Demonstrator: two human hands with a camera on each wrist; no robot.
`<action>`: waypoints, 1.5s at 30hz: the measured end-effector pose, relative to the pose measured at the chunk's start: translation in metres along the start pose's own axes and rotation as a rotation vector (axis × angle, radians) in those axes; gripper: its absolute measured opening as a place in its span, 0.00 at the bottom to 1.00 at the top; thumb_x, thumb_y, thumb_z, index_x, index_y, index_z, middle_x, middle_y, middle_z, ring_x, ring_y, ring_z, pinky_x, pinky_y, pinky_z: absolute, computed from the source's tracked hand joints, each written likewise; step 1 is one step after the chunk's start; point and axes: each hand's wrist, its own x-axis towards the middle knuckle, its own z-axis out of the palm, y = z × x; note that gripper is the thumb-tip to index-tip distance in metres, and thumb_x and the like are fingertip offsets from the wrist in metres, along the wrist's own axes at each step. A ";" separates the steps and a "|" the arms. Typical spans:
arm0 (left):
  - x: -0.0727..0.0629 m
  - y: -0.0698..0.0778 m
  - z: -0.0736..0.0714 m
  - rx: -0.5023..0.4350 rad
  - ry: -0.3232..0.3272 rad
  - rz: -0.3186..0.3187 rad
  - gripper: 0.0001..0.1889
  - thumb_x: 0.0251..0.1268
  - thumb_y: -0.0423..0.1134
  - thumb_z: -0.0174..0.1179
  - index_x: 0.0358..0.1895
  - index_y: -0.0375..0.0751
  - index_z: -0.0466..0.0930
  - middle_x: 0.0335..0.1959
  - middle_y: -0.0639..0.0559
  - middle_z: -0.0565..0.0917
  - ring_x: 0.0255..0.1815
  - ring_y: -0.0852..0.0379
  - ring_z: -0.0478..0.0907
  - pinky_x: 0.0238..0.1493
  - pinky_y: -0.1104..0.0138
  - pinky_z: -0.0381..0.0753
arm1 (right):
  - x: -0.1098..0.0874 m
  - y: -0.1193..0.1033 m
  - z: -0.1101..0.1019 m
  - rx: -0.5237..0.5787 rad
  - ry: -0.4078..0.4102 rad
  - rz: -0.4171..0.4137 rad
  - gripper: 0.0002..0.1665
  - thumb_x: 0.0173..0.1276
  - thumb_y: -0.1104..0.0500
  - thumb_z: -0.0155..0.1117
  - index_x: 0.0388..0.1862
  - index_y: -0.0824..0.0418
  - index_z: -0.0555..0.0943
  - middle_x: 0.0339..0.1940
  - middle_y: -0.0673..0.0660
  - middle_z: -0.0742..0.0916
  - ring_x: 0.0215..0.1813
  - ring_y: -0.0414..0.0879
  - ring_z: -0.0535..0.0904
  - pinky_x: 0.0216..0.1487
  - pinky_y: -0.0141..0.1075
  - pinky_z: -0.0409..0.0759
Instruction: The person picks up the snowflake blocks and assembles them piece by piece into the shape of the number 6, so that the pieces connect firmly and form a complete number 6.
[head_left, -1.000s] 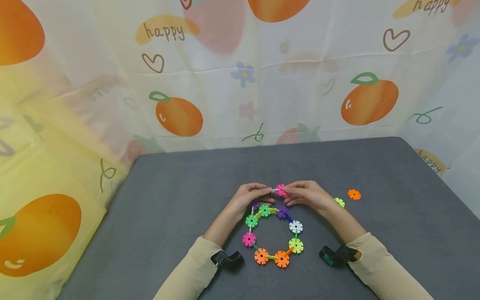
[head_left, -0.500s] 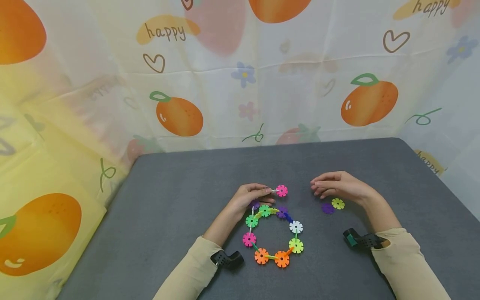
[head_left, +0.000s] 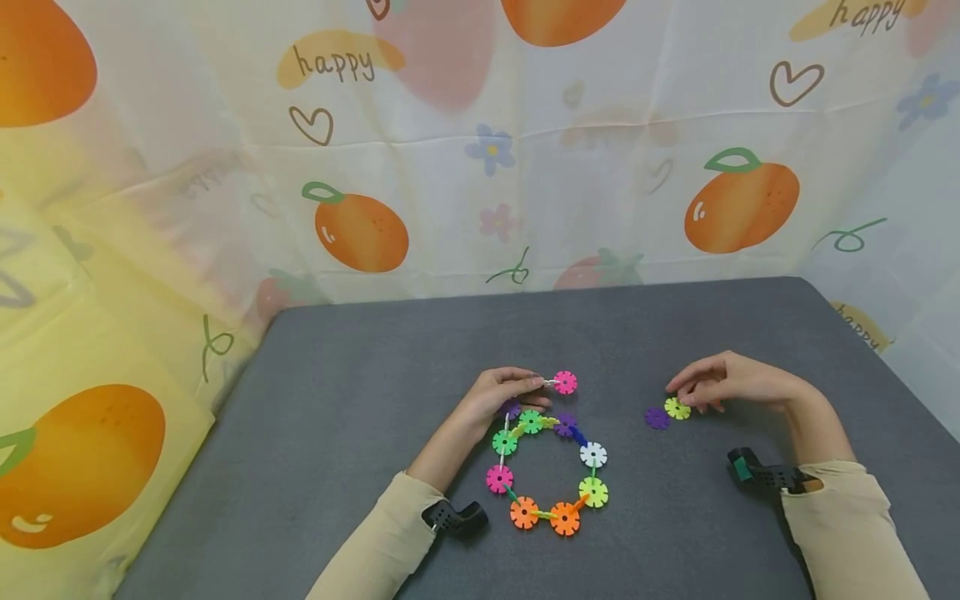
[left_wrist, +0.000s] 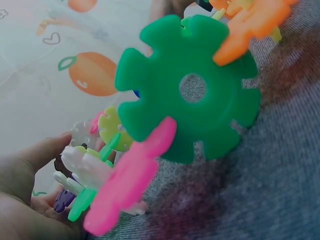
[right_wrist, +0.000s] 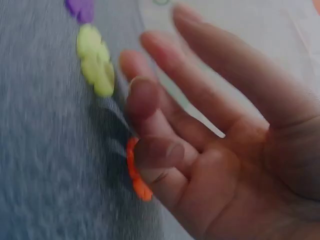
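My left hand pinches a white notched plastic disc joined to a pink disc that sticks out to the right of the fingertips. Below that hand, joined discs form a loop on the table, with orange discs nearest me and a white disc at its right. In the left wrist view, a large green disc and a pink disc partly cover the hand. My right hand hovers loosely bent over a yellow-green disc, holding nothing; the right wrist view shows its fingers apart from that disc.
A loose purple disc lies just left of the yellow-green one. An orange disc shows behind the right thumb in the right wrist view. The grey table ends at a printed cloth behind.
My right hand has let go of the pink disc and moved right to the loose discs, uncovering the purple one. My left hand has stayed in place, still pinching the white disc.
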 end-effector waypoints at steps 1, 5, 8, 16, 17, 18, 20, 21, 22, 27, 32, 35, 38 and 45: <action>0.000 0.000 0.000 0.000 0.001 0.000 0.18 0.65 0.40 0.64 0.55 0.35 0.80 0.49 0.39 0.87 0.37 0.58 0.88 0.52 0.63 0.85 | -0.001 0.001 -0.001 0.003 -0.020 -0.013 0.19 0.71 0.61 0.60 0.57 0.68 0.79 0.39 0.59 0.87 0.28 0.46 0.77 0.27 0.36 0.79; 0.000 0.000 0.000 0.001 0.005 -0.002 0.18 0.65 0.40 0.65 0.54 0.35 0.80 0.47 0.40 0.87 0.36 0.58 0.88 0.53 0.63 0.85 | -0.003 0.003 0.000 0.011 -0.064 -0.028 0.20 0.69 0.63 0.63 0.57 0.69 0.78 0.32 0.56 0.84 0.23 0.44 0.74 0.20 0.34 0.76; 0.000 0.000 0.000 0.007 0.009 -0.006 0.18 0.64 0.40 0.65 0.54 0.35 0.80 0.47 0.41 0.88 0.36 0.58 0.88 0.53 0.63 0.85 | -0.003 0.003 0.002 0.000 -0.064 -0.020 0.21 0.67 0.63 0.65 0.57 0.69 0.78 0.29 0.54 0.81 0.21 0.41 0.71 0.19 0.33 0.75; 0.000 0.000 0.000 0.013 0.011 -0.008 0.17 0.64 0.40 0.65 0.54 0.36 0.80 0.47 0.42 0.88 0.36 0.59 0.88 0.53 0.63 0.85 | 0.000 -0.004 0.002 -0.072 -0.041 0.039 0.16 0.63 0.61 0.69 0.46 0.68 0.81 0.24 0.51 0.81 0.20 0.35 0.69 0.19 0.31 0.73; 0.000 0.000 0.000 0.014 0.011 -0.008 0.17 0.65 0.40 0.64 0.54 0.36 0.80 0.46 0.42 0.88 0.36 0.59 0.88 0.52 0.63 0.85 | 0.000 -0.005 0.003 -0.080 -0.038 0.046 0.15 0.62 0.61 0.69 0.44 0.68 0.81 0.24 0.50 0.81 0.20 0.34 0.69 0.19 0.31 0.72; 0.000 0.000 0.000 0.013 0.011 -0.009 0.17 0.65 0.40 0.64 0.54 0.36 0.80 0.46 0.42 0.88 0.36 0.59 0.88 0.52 0.63 0.85 | 0.000 -0.007 0.003 -0.086 -0.036 0.057 0.15 0.62 0.60 0.70 0.43 0.69 0.80 0.23 0.50 0.80 0.20 0.34 0.69 0.19 0.30 0.72; -0.001 0.000 0.000 0.013 0.011 -0.009 0.18 0.65 0.40 0.64 0.54 0.36 0.80 0.46 0.42 0.88 0.36 0.59 0.88 0.52 0.63 0.85 | 0.001 -0.010 0.004 -0.104 -0.035 0.074 0.16 0.61 0.60 0.71 0.43 0.69 0.80 0.23 0.50 0.79 0.21 0.34 0.68 0.19 0.29 0.71; -0.001 0.000 0.000 0.012 0.011 -0.009 0.18 0.65 0.40 0.64 0.54 0.36 0.80 0.46 0.42 0.88 0.36 0.59 0.88 0.52 0.63 0.85 | 0.001 -0.011 0.005 -0.113 -0.037 0.078 0.17 0.60 0.60 0.71 0.44 0.69 0.80 0.23 0.50 0.79 0.20 0.34 0.68 0.19 0.30 0.71; -0.001 0.000 0.000 0.010 0.011 -0.010 0.18 0.65 0.40 0.64 0.55 0.36 0.80 0.47 0.41 0.88 0.36 0.59 0.88 0.51 0.64 0.85 | 0.002 -0.012 0.005 -0.125 -0.037 0.080 0.18 0.60 0.59 0.72 0.44 0.68 0.79 0.24 0.49 0.78 0.21 0.33 0.68 0.20 0.29 0.71; -0.001 0.000 0.000 0.003 0.009 -0.007 0.18 0.65 0.39 0.64 0.55 0.34 0.80 0.48 0.40 0.87 0.36 0.59 0.88 0.51 0.63 0.86 | 0.005 -0.017 0.008 -0.199 -0.023 0.069 0.18 0.56 0.58 0.74 0.41 0.66 0.79 0.22 0.48 0.71 0.23 0.33 0.64 0.24 0.30 0.66; -0.001 0.001 0.000 0.003 0.012 -0.011 0.18 0.65 0.40 0.65 0.55 0.35 0.80 0.47 0.41 0.88 0.36 0.59 0.88 0.52 0.64 0.85 | 0.005 -0.016 0.008 -0.208 0.015 0.092 0.17 0.56 0.57 0.75 0.35 0.66 0.78 0.21 0.48 0.71 0.24 0.34 0.65 0.25 0.30 0.64; -0.001 0.001 0.000 0.006 0.009 -0.008 0.19 0.65 0.40 0.64 0.55 0.34 0.80 0.47 0.41 0.87 0.35 0.59 0.88 0.52 0.64 0.85 | 0.003 -0.012 0.007 -0.179 0.061 0.111 0.16 0.58 0.57 0.73 0.34 0.66 0.77 0.22 0.48 0.75 0.23 0.34 0.67 0.24 0.30 0.67; -0.001 0.000 0.000 0.006 0.003 -0.003 0.19 0.65 0.40 0.64 0.56 0.34 0.79 0.48 0.40 0.87 0.35 0.59 0.88 0.50 0.64 0.86 | 0.002 -0.009 0.006 -0.142 0.113 0.121 0.16 0.61 0.57 0.71 0.35 0.67 0.77 0.22 0.47 0.78 0.22 0.34 0.69 0.23 0.30 0.70; -0.001 0.000 -0.001 0.029 -0.004 0.027 0.18 0.67 0.44 0.62 0.55 0.38 0.82 0.49 0.42 0.87 0.32 0.60 0.87 0.46 0.65 0.86 | 0.018 -0.017 0.015 -0.033 0.248 0.080 0.18 0.66 0.55 0.67 0.43 0.69 0.79 0.29 0.58 0.86 0.26 0.41 0.81 0.29 0.38 0.83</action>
